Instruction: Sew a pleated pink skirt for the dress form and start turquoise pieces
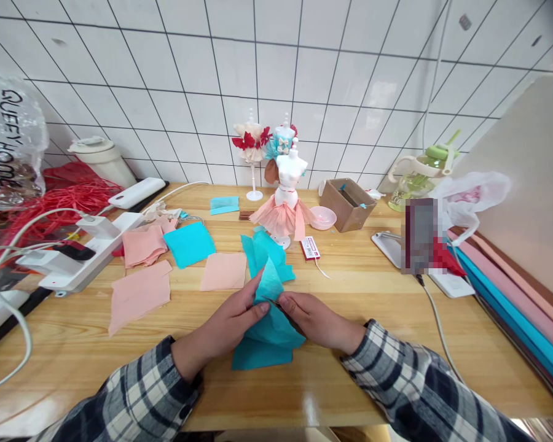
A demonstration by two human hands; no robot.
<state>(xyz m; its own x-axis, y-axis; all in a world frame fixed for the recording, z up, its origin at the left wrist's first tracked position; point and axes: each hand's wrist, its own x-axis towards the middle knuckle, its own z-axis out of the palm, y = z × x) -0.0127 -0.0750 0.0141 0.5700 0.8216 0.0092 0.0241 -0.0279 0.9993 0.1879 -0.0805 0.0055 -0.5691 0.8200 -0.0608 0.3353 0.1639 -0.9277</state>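
My left hand [237, 316] pinches a gathered sheet of turquoise crepe paper [270, 281] between thumb and fingers. From the right, my right hand [311, 316] is closed on the same sheet's edge, its thumb near my left thumb. More turquoise crepe paper lies below and just beyond the hands. Behind it stands a small white dress-form mannequin [291, 169] wearing a peach crepe-paper skirt [276, 215]. A square of peach crepe paper [223, 272] lies left of my hands, with a turquoise square [190, 244] farther left.
Peach sheets [141, 294] and a power strip [90, 252] lie on the left. Decorated mannequins [251, 147], a pink bowl [323, 218] and a cardboard box [348, 205] stand at the back. Rolled crepe paper [520, 313] runs along the right, near a green-lidded jug [421, 175].
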